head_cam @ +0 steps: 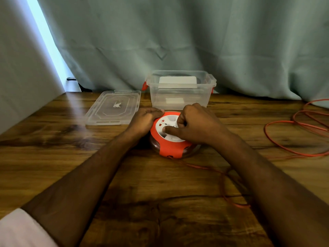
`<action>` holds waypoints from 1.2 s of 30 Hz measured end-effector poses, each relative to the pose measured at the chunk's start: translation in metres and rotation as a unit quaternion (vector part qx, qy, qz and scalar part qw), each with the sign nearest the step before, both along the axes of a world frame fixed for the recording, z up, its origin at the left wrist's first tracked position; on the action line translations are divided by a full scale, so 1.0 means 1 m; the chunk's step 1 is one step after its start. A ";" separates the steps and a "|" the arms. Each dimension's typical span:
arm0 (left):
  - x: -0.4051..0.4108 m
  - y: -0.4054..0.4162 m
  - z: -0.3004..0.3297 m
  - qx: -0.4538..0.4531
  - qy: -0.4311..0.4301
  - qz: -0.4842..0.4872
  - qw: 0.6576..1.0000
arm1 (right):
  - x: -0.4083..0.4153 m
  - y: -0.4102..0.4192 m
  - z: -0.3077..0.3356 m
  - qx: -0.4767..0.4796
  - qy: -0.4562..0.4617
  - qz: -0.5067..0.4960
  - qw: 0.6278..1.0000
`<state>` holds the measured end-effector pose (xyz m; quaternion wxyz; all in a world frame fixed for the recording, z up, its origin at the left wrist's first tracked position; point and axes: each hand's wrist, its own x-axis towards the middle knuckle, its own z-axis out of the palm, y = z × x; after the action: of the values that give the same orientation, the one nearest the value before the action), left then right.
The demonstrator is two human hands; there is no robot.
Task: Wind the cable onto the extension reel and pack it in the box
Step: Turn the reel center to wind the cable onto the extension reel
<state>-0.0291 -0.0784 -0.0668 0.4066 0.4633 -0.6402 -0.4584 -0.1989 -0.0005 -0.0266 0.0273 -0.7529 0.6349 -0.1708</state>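
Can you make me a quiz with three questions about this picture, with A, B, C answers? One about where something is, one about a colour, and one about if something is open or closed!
1. Where is the lid?
A. On the box
B. Flat on the table, left of the box
C. Under the reel

2. What colour is the loose cable?
A. Orange
B. Blue
C. Black

3. How is the box?
A. Closed
B. Tipped over
C. Open and upright

Answers:
1. B, the clear lid lies flat on the table beside the box.
2. A, orange loops lie on the right side of the table and run to the reel.
3. C, the box stands behind the reel with no lid on it.

The left hand holds the reel's edge and the right hand rests on its white top.
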 end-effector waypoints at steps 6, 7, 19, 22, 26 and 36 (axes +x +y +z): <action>-0.001 0.002 0.002 -0.008 -0.012 0.009 1.000 | -0.024 0.005 0.011 -0.007 -0.056 0.087 0.995; -0.001 0.003 0.002 -0.009 -0.014 0.007 1.000 | -0.028 0.005 0.013 0.000 -0.054 0.094 0.994; -0.001 0.005 0.005 -0.013 -0.028 -0.016 0.999 | -0.039 0.001 0.017 0.080 -0.051 0.138 0.986; -0.002 0.007 0.006 -0.019 -0.030 -0.016 0.999 | -0.041 0.000 0.018 0.088 -0.044 0.137 0.986; -0.002 0.010 0.007 -0.022 -0.031 -0.021 0.999 | -0.039 0.000 0.015 0.078 -0.057 0.132 0.987; 0.000 0.012 0.006 -0.005 -0.012 -0.007 1.000 | -0.036 0.002 0.015 0.078 -0.056 0.095 0.991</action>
<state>-0.0296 -0.0662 -0.0609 0.3977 0.4620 -0.6506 -0.4529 -0.2349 0.0018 -0.0117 0.1376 -0.7948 0.5692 -0.1596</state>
